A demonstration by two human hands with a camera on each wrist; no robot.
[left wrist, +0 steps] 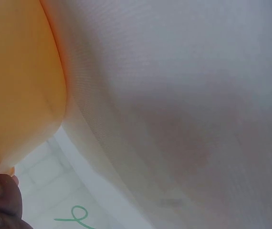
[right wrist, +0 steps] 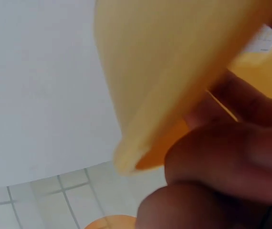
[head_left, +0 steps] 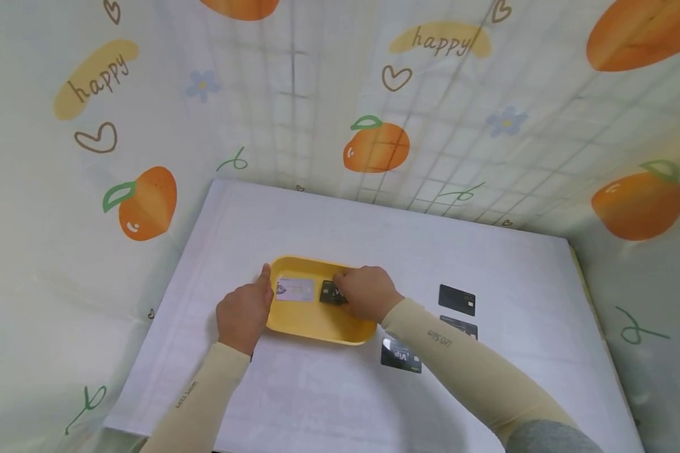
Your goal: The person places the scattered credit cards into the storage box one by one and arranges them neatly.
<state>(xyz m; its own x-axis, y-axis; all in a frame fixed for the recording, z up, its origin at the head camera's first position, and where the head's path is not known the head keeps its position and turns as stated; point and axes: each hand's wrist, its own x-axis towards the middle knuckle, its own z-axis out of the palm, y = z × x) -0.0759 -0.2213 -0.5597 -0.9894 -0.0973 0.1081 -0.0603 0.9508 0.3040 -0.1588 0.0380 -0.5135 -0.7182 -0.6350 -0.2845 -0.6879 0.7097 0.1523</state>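
Head view: a yellow tray (head_left: 301, 319) at the frame's centre.
The left hand (head_left: 242, 316) grips its left rim; inside lie a white card (head_left: 293, 290), then a black card (head_left: 328, 293) pinched by the right hand (head_left: 369, 294); three dark cards (head_left: 456, 300) lie lower right on the tabletop (head_left: 317, 402).

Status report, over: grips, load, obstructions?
Left grip touching left end of yellow rectangular tray. Right grip pinching black rectangular card inside. Whitish rectangular card to its left; no obstruction visible.
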